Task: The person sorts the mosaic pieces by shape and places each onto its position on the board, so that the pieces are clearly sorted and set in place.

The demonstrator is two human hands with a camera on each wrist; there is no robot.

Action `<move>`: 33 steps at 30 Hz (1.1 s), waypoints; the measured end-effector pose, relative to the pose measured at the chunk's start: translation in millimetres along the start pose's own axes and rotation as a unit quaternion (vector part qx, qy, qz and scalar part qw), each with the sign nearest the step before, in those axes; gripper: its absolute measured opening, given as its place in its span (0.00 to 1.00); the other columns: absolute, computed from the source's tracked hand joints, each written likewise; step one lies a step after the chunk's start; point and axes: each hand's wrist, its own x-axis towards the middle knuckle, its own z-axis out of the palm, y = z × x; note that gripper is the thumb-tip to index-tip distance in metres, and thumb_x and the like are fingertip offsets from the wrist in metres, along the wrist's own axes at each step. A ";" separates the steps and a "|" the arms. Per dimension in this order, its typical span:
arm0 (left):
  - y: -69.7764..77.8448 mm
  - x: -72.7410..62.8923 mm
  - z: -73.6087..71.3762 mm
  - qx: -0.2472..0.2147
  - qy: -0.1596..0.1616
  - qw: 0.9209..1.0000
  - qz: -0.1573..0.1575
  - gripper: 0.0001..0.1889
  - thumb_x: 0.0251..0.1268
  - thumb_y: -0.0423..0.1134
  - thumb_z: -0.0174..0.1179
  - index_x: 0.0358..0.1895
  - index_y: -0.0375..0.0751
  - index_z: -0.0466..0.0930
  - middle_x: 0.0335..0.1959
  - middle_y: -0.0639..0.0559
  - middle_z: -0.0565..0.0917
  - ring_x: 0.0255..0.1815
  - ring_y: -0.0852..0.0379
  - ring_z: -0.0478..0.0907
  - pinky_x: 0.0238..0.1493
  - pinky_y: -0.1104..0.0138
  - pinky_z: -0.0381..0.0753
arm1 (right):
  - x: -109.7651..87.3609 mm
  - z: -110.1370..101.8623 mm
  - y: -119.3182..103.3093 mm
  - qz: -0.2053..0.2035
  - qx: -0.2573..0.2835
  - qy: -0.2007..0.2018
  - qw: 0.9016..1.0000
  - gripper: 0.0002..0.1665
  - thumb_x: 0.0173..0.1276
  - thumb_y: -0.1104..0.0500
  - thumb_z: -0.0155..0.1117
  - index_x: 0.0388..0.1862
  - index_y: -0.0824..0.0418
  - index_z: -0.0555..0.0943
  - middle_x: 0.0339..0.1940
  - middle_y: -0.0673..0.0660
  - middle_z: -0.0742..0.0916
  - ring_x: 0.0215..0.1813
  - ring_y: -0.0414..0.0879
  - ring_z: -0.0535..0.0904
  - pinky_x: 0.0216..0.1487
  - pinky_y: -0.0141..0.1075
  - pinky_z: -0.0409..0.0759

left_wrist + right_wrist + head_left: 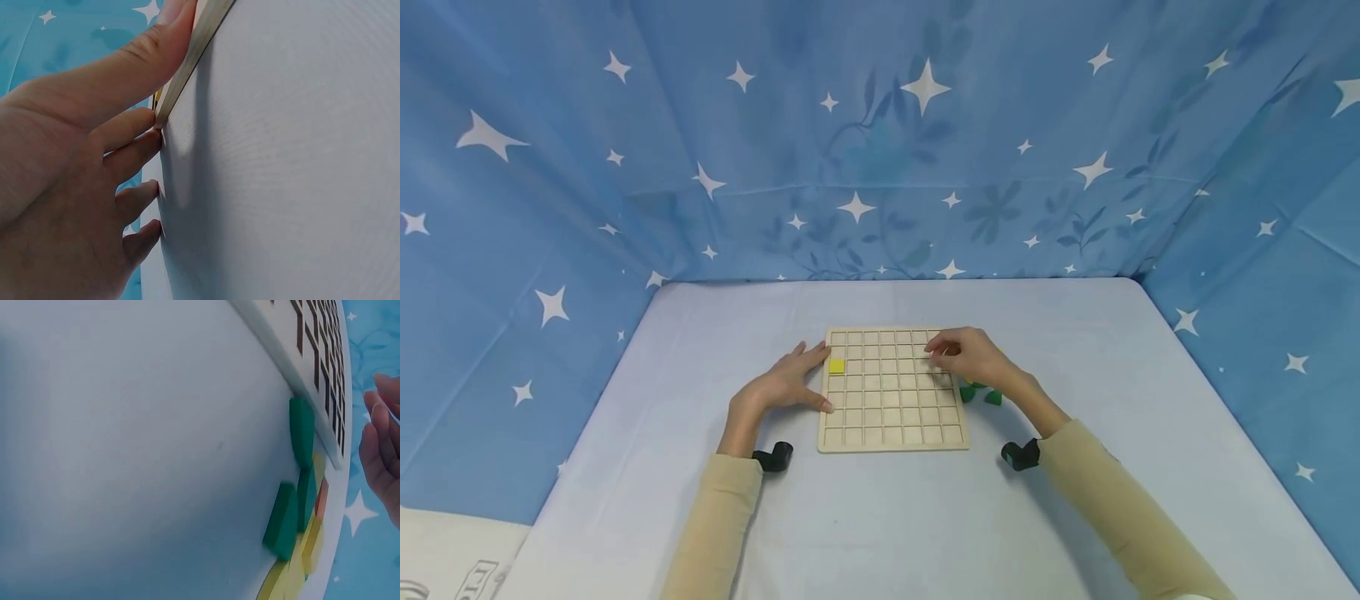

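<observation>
A pale wooden grid board (891, 390) lies flat on the table, with one yellow square tile (837, 367) in a cell near its left edge. My left hand (784, 382) is spread along that edge; its thumb and fingertips touch the board's rim (199, 56). Over the board's right side hovers my right hand (968, 354), with fingers bent and thumb close to the index finger. Whether a small piece sits between those fingertips is hidden. Green blocks (302, 431) lie against the board's right edge, beside yellow blocks (312, 547) and a red one (321, 499).
A white cloth covers the table (880, 517). Blue curtains (880, 150) with white stars stand behind it and at both sides. A black wrist device (775, 457) is by the left wrist, another black device (1021, 455) by the right.
</observation>
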 end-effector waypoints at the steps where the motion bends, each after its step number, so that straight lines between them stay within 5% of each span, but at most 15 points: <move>1: 0.4 0.0 0.2 0.001 -0.001 1.000 0.001 0.60 0.50 0.51 0.81 0.84 0.48 0.52 0.86 0.47 0.47 0.86 0.36 0.34 0.80 0.33 0.44 | -2.5 -1.8 2.0 0.003 -0.004 0.003 1.000 0.12 0.73 0.63 0.66 0.53 0.63 0.87 0.41 0.56 0.88 0.40 0.46 0.81 0.43 0.38 0.81; 21: 1.2 -2.8 1.5 0.003 0.000 1.000 0.013 0.58 0.53 0.50 0.79 0.84 0.46 0.52 0.86 0.47 0.47 0.86 0.37 0.34 0.80 0.33 0.43 | -45.2 -27.5 46.8 0.075 -0.047 0.049 0.995 0.12 0.72 0.60 0.68 0.51 0.62 0.88 0.44 0.59 0.88 0.41 0.50 0.80 0.41 0.39 0.80; 33: -0.7 -1.2 1.6 0.009 -0.003 1.000 0.015 0.59 0.52 0.51 0.79 0.84 0.46 0.51 0.86 0.47 0.47 0.86 0.36 0.34 0.80 0.33 0.43 | -48.2 -31.9 61.9 0.096 -0.081 0.054 0.991 0.15 0.67 0.62 0.72 0.51 0.67 0.86 0.44 0.61 0.86 0.42 0.52 0.78 0.42 0.40 0.80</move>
